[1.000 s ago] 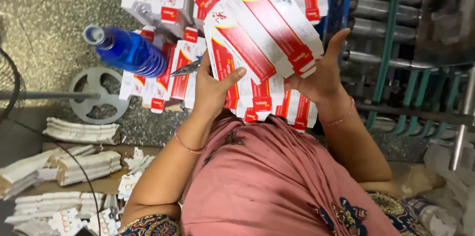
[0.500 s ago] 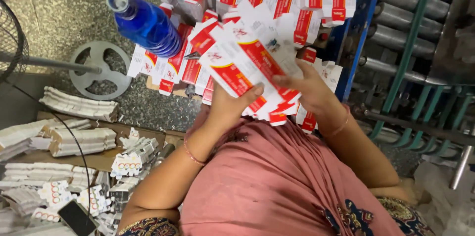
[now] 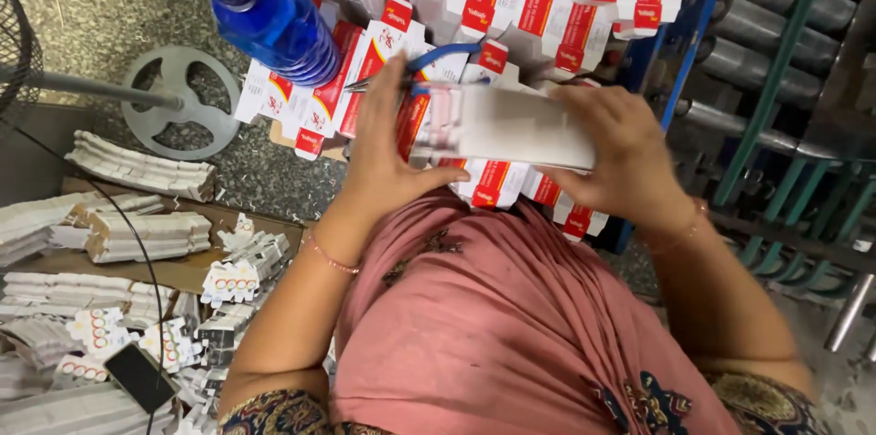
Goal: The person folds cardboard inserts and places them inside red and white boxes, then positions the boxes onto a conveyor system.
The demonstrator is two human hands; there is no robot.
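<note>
Both arms reach forward from the body, elbows bent and low, forearms converging toward the middle of the view. The left hand is raised with its palm turned inward, fingers stretched upward and the thumb hooked across underneath — a clasp from the left side. The right hand mirrors it from the other side, fingers curled over the top, thumb beneath (its fingertips are blurred). A thin bangle sits on each wrist — both wrists bent slightly back.
</note>
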